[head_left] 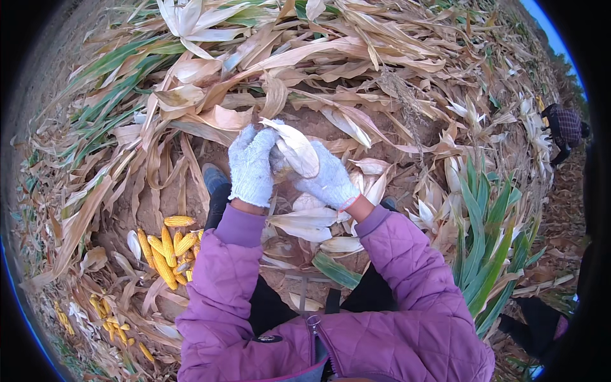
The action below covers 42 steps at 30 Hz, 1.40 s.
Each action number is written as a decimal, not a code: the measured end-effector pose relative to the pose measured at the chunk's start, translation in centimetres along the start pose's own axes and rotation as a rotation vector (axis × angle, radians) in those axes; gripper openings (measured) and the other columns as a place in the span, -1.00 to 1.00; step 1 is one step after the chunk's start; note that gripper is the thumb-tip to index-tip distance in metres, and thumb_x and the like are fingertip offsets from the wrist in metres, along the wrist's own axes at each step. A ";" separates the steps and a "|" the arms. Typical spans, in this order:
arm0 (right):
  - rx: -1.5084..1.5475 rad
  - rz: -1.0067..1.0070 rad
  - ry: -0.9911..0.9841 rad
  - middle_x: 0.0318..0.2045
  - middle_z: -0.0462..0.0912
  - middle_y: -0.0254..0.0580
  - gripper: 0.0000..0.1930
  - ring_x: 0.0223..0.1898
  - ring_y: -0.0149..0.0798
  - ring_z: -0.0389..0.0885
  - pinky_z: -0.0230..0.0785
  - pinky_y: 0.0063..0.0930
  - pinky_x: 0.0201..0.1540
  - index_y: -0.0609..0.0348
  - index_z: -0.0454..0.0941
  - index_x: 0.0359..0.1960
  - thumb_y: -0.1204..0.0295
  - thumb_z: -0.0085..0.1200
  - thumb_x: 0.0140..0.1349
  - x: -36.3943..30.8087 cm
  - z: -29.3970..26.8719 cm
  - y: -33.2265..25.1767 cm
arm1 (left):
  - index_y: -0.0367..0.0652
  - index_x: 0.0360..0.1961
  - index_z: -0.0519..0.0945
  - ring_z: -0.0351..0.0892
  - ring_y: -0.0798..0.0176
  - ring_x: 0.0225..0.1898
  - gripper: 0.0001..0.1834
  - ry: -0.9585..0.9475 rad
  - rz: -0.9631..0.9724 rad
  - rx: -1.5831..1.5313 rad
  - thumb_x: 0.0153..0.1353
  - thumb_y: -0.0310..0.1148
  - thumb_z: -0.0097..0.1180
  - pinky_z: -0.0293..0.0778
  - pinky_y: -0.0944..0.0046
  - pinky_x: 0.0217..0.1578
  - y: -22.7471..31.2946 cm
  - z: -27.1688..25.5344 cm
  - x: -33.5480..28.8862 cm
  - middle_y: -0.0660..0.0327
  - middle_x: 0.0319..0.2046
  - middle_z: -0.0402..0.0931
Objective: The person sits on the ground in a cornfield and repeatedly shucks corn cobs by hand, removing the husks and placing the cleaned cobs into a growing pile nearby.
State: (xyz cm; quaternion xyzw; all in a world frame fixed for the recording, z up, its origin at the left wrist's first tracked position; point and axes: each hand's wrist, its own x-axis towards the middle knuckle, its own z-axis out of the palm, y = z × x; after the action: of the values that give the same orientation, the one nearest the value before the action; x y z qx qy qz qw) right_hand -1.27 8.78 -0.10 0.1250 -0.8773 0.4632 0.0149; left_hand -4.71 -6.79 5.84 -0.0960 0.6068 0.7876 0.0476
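Note:
Both my hands wear white knitted gloves and meet in front of me, above the bare soil between my feet. My left hand (250, 167) is closed at the upper end of a corn ear in its pale husk (296, 151). From the other side my right hand (326, 178) closes round the same ear, its fingers partly hidden behind the husk. One broad husk leaf stands away from the ear between the hands. Most of the ear itself is covered. Loose husks (305, 223) lie on the ground just below my hands.
Husked yellow corn ears (167, 249) are piled at my left, with more ears (114, 325) farther left. Dry cornstalks (344, 57) spread across the far side. Green leaves (487, 235) stand at the right. Another person (565, 130) is bent over at the far right.

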 end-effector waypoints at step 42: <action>0.038 -0.055 0.317 -0.22 0.62 0.09 -0.69 -0.14 0.16 0.58 0.43 -0.13 -0.10 0.28 0.54 -0.14 0.26 0.00 0.30 0.2 -2.2 1.4 | -0.20 -0.31 0.56 0.42 0.50 -0.54 -0.93 -0.247 -0.025 0.063 0.17 -0.54 0.18 0.34 0.48 -0.54 -4.1 1.5 -0.9 0.32 -0.47 0.52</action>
State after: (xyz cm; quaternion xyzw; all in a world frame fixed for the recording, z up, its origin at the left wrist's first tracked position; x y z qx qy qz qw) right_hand -1.96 11.33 0.05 0.0744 -0.8512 0.4932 0.1633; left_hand -3.16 -4.22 2.55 -0.0041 0.6196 0.7733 0.1348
